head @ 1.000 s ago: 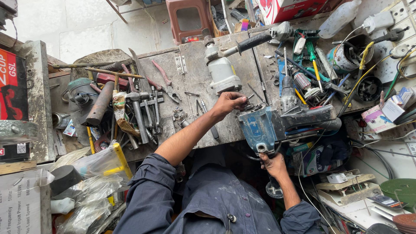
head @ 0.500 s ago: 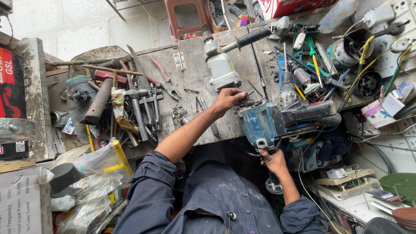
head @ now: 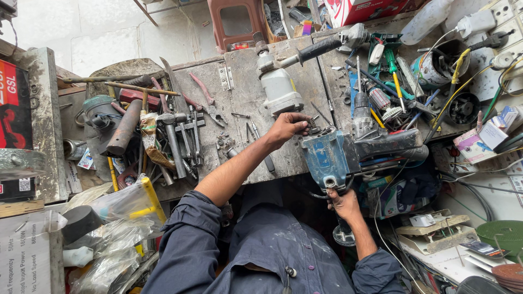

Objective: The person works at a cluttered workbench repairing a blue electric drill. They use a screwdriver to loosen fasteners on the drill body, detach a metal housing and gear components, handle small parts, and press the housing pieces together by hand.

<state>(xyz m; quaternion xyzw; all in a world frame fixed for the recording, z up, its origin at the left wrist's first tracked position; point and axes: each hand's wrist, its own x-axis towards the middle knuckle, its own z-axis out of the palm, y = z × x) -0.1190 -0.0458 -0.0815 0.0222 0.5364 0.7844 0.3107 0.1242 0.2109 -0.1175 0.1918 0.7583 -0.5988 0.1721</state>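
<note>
Hands on blue power tool (head: 332, 158): left hand (head: 287, 126) w/ fingers curled, touching its top; right hand (head: 342, 202) grips underside, workbench (head: 245, 98) beyond.

A grey power tool (head: 279, 87) with a black side handle (head: 318, 50) lies on the workbench (head: 239, 103). Left of it sit hammers (head: 173, 139) and spanners (head: 192, 136) — a loose heap, with red pliers (head: 202, 90) above. A red stool (head: 235, 22) stands beyond the bench. Screwdrivers (head: 393, 73) and wires (head: 455, 90) clutter the right side — near a green bowl (head: 501, 237).
</note>
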